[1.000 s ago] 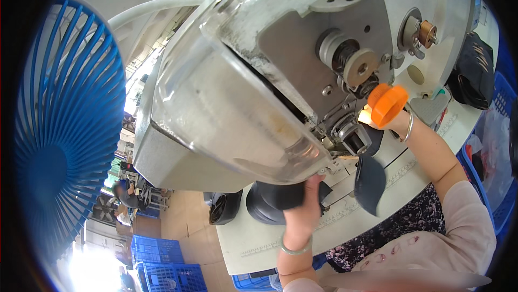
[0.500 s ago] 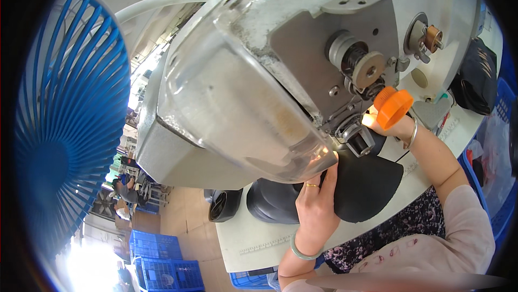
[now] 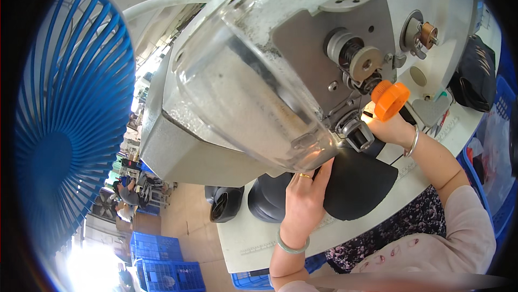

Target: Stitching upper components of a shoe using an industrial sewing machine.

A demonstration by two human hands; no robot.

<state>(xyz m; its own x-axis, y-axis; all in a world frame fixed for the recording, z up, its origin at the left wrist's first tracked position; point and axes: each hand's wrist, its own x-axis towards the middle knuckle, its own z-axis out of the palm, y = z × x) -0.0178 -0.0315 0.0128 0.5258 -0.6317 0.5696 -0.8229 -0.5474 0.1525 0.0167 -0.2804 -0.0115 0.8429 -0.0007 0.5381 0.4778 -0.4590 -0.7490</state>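
A black leather-like piece with a rounded outer edge lies under the head of a grey sewing machine. My left hand, wearing a ring and a pale bangle, grips this piece along its left side. Its fingertips pass behind the machine's clear cover. On the far side of the needle area is my right hand, close to the lit sewing spot. An orange knob and metal parts hide most of its fingers, so its hold cannot be made out.
Stacked black pieces and a rolled black item lie at the table's left. A blue fan stands at far left. Blue crates sit on the floor. More black material rests at right, beside a blue basket.
My left hand has shifted slightly left and down, with the black piece turning a little along with it. My right hand stays near the needle area. The whole view has shifted slightly.
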